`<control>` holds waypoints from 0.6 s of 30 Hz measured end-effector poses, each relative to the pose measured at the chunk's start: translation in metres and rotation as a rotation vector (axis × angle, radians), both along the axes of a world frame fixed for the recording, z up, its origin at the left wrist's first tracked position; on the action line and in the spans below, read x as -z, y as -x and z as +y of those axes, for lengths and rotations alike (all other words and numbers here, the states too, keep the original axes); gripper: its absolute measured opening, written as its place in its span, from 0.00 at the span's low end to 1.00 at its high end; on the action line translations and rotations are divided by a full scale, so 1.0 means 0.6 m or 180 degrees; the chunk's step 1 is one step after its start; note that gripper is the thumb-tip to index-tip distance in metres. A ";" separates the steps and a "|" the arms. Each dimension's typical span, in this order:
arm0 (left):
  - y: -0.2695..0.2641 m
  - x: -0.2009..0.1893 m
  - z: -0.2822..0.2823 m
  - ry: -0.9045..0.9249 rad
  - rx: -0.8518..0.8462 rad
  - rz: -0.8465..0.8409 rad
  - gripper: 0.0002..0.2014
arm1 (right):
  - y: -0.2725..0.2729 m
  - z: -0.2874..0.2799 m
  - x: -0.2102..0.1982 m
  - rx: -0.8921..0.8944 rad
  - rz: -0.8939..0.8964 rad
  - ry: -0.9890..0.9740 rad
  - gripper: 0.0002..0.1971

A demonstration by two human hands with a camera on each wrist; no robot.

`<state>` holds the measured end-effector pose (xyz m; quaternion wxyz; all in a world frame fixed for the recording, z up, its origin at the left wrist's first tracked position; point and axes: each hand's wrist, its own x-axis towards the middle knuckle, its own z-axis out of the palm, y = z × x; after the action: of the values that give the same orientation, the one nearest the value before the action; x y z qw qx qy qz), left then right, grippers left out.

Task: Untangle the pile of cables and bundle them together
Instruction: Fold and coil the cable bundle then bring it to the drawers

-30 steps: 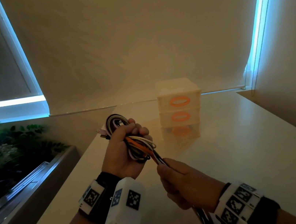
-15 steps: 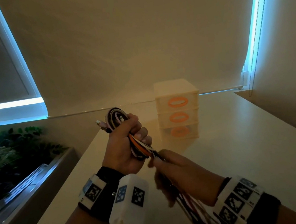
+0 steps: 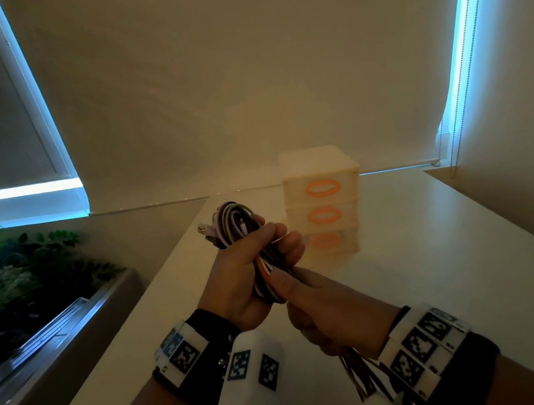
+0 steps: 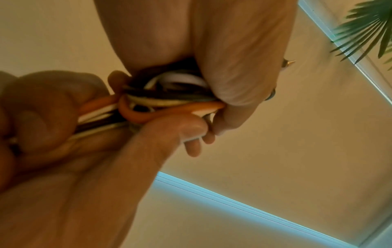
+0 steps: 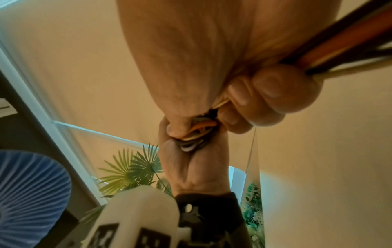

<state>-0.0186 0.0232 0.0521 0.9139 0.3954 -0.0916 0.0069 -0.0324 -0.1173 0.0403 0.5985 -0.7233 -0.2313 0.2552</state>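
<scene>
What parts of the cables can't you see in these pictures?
- The middle of the cables: head view, wrapped inside the left hand.
- The loose ends: head view, they run under the right hand and off the bottom edge.
- How many cables there are: left wrist view, fingers cover them.
- The plug type: too small.

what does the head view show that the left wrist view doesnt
Only the head view shows the table, the three-drawer organiser with orange handles standing on it, the looped top of the cable bundle sticking out above the left hand, and the loose cable ends trailing below the right hand.

Only the left wrist view shows the underside of the grip: an orange cable bending across white and dark strands, plus palm fronds.

Both show both hands gripping the same cables, and a metal plug tip poking out.
</scene>
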 end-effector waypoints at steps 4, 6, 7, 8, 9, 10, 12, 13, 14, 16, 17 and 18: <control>-0.006 -0.008 0.008 0.0156 0.0217 0.0076 0.08 | 0.010 -0.001 -0.014 -0.0037 -0.0222 -0.0043 0.19; -0.005 -0.010 0.006 0.0223 0.0325 0.0017 0.11 | 0.016 -0.003 -0.017 -0.0047 -0.0449 0.0030 0.16; -0.003 -0.012 0.004 0.0233 0.0373 -0.0019 0.11 | 0.018 -0.005 -0.018 -0.0024 -0.0550 0.0074 0.15; 0.000 -0.015 0.001 0.0229 0.0398 -0.0032 0.12 | 0.020 -0.007 -0.018 0.0018 -0.0660 0.0115 0.15; 0.000 -0.017 -0.001 0.0222 0.0386 -0.0015 0.12 | 0.020 -0.008 -0.015 0.0065 -0.0774 0.0146 0.15; 0.000 -0.017 -0.001 0.0220 0.0355 0.0007 0.12 | 0.019 -0.008 -0.012 0.0128 -0.0875 0.0160 0.15; -0.003 -0.017 -0.002 0.0277 0.0276 0.0045 0.11 | 0.018 -0.005 -0.002 0.0294 -0.1040 0.0187 0.15; -0.006 -0.016 -0.001 0.0326 0.0234 0.0066 0.10 | 0.017 -0.004 0.003 0.0367 -0.1096 0.0222 0.16; -0.010 -0.013 0.000 0.0359 0.0180 0.0101 0.10 | 0.017 -0.003 0.009 0.0421 -0.1111 0.0256 0.17; -0.015 -0.007 0.000 0.0382 0.0054 0.0240 0.08 | 0.015 -0.002 0.016 0.0479 -0.1028 0.0265 0.20; -0.017 -0.005 0.000 0.0381 -0.0008 0.0328 0.08 | 0.013 -0.002 0.019 0.0505 -0.0988 0.0281 0.22; -0.018 -0.003 -0.002 0.0370 -0.0078 0.0427 0.08 | 0.010 -0.002 0.021 0.0534 -0.0972 0.0325 0.23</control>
<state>-0.0077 0.0219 0.0537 0.9392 0.3424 -0.0249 -0.0032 -0.0385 -0.1185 0.0279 0.5382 -0.7998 -0.2450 0.1029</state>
